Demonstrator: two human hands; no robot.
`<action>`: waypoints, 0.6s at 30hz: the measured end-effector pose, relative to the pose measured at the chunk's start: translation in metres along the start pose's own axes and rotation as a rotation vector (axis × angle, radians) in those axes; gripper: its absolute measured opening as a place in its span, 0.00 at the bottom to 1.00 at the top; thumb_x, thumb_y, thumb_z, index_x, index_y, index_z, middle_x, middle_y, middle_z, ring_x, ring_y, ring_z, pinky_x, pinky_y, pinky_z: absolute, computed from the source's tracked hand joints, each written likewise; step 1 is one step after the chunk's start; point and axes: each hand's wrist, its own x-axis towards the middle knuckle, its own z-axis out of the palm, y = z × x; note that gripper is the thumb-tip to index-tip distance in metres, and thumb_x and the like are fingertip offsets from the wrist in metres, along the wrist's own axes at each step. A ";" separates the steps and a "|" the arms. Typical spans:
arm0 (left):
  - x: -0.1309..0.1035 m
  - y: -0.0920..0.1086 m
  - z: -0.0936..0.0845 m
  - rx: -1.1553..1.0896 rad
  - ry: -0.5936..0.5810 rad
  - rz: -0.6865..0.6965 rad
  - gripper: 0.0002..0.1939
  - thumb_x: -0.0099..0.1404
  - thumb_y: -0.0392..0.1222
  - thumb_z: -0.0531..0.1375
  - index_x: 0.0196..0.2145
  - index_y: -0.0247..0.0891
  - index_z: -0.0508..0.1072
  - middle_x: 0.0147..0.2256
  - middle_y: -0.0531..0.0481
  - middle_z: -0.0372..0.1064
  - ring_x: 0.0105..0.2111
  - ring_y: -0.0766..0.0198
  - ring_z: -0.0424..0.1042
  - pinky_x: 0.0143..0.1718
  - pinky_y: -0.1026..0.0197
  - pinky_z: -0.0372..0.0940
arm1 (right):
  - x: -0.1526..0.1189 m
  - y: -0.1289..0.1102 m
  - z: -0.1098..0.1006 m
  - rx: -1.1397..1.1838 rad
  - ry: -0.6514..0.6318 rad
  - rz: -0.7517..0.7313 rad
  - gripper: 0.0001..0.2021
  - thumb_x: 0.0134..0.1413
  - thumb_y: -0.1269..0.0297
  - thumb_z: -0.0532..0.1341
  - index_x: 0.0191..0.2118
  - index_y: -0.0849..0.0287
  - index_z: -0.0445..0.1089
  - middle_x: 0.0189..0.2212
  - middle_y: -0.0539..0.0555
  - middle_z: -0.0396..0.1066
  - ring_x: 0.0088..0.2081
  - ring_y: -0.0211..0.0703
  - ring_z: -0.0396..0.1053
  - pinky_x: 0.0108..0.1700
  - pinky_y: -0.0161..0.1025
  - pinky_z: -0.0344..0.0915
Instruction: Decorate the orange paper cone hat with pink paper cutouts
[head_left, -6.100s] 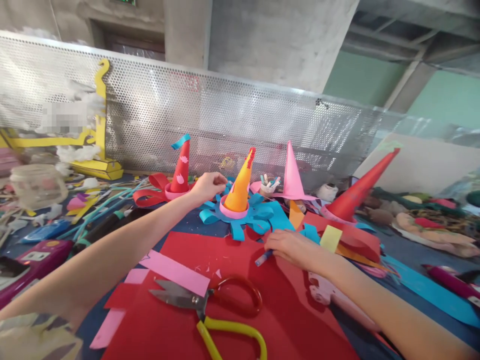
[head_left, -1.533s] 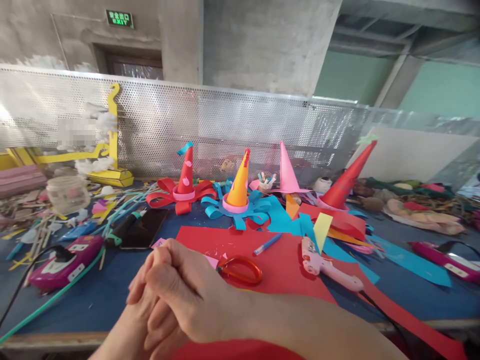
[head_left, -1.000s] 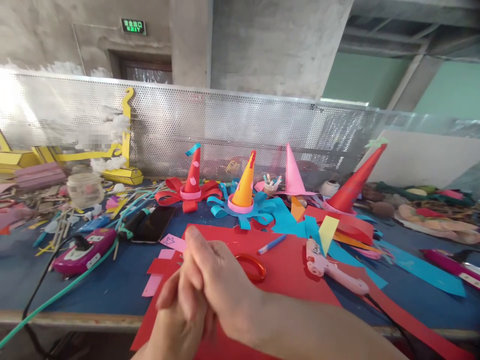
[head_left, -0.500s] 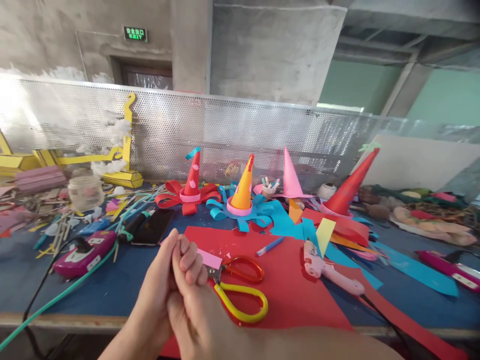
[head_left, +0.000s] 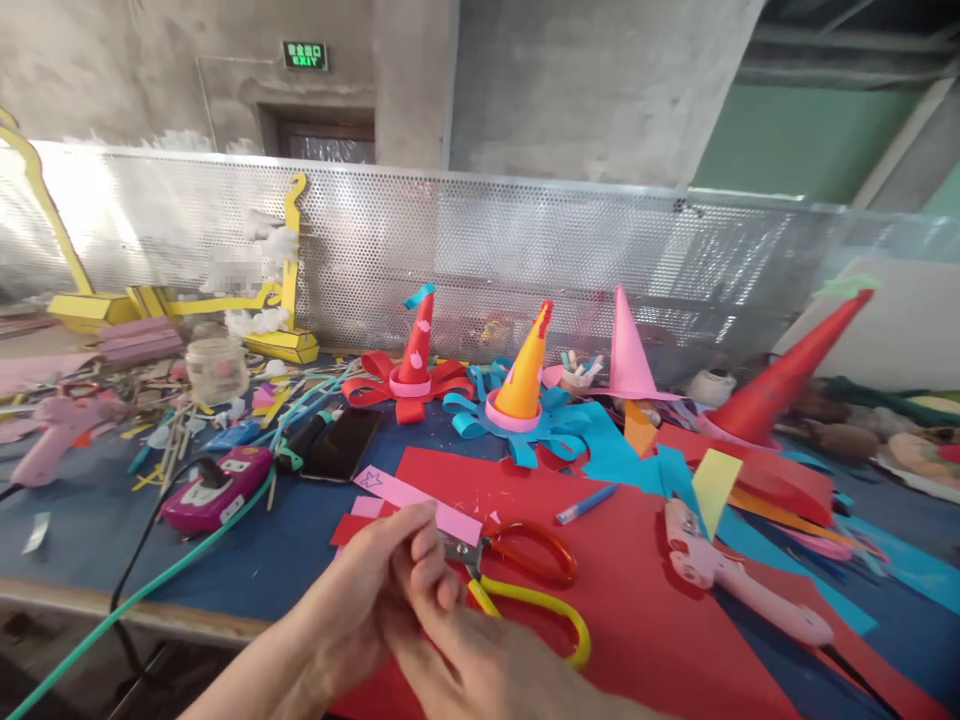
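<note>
My left hand [head_left: 367,585] and my right hand [head_left: 480,645] are pressed together above the front of the table, fingers curled into each other. Whatever may be between them is hidden. Just beyond lies a pair of scissors [head_left: 532,555] with one red and one yellow handle, partly covered by my right hand. Pink paper strips [head_left: 409,492], one with a star drawn on it, rest near my fingertips. Beneath is a large red paper sheet [head_left: 645,590], with a blue pen [head_left: 586,503] on it. A pink glue gun [head_left: 739,580] lies to the right.
Paper cone hats in red [head_left: 418,345], orange [head_left: 523,370] and pink [head_left: 628,350] stand along the back, with another red cone [head_left: 787,370] at right. A purple power strip [head_left: 217,490], a green cable [head_left: 161,575] and a black phone [head_left: 341,445] lie left.
The view has swung left, so the table things sit further right and a second pink glue gun appears at left. My hands stay together, slightly lower, uncovering more of the pink strips.
</note>
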 end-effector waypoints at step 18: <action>0.021 0.086 0.005 1.083 0.256 0.712 0.09 0.60 0.45 0.59 0.27 0.39 0.74 0.14 0.56 0.66 0.14 0.68 0.65 0.18 0.68 0.61 | 0.020 0.094 -0.162 -0.833 -0.249 0.462 0.19 0.59 0.76 0.53 0.46 0.53 0.77 0.42 0.59 0.79 0.44 0.51 0.75 0.42 0.42 0.67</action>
